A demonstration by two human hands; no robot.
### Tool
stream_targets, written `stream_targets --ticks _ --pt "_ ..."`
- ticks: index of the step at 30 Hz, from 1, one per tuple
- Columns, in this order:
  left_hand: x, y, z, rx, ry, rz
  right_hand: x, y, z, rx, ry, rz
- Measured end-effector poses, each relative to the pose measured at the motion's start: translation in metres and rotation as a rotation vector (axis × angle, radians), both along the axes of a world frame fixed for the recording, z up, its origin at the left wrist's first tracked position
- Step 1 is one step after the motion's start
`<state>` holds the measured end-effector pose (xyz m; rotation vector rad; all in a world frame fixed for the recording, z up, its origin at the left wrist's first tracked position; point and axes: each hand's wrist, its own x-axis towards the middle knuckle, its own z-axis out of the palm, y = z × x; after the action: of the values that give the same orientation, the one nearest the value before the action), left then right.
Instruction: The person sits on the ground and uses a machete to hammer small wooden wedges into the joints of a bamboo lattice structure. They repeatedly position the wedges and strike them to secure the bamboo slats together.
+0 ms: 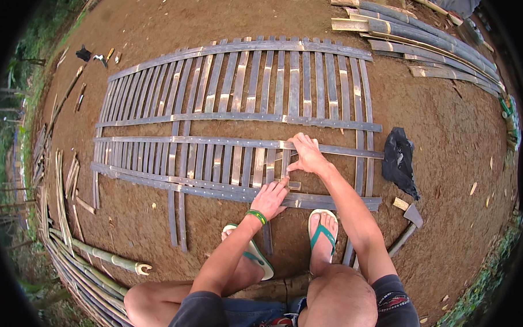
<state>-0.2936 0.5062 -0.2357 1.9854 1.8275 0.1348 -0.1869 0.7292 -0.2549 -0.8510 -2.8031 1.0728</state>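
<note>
A bamboo fence panel of dark slats (215,162) between long rails (227,143) lies on the ground in front of me. My right hand (306,155) reaches to the upper rail, its fingers at the rail and its thumb bent down around a short bamboo slat (286,158). At that slat's lower end is my left hand (270,199), wearing a green and yellow wristband, with its fingertips pressed together. Its palm side is hidden. A small pale bamboo piece (294,185) lies just right of those fingertips. Below them runs the lower rail (323,201), close to my sandalled feet.
A second slatted panel (247,79) lies beyond. To the right are a black plastic bag (399,159) and a hatchet-like tool (412,216). Split bamboo (415,39) is piled at the far right, and bamboo poles (100,255) lie at the near left.
</note>
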Motion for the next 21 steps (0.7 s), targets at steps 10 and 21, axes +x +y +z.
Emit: stream_targets --ticks 10,21 --pt "-0.005 -0.003 -0.002 0.03 -0.054 -0.017 -0.005 0.0 0.001 -0.012 -0.046 0.006" --pt "-0.014 -0.004 -0.007 0.065 -0.09 -0.063 -0.004 0.0 -0.005 0.015 -0.06 -0.002"
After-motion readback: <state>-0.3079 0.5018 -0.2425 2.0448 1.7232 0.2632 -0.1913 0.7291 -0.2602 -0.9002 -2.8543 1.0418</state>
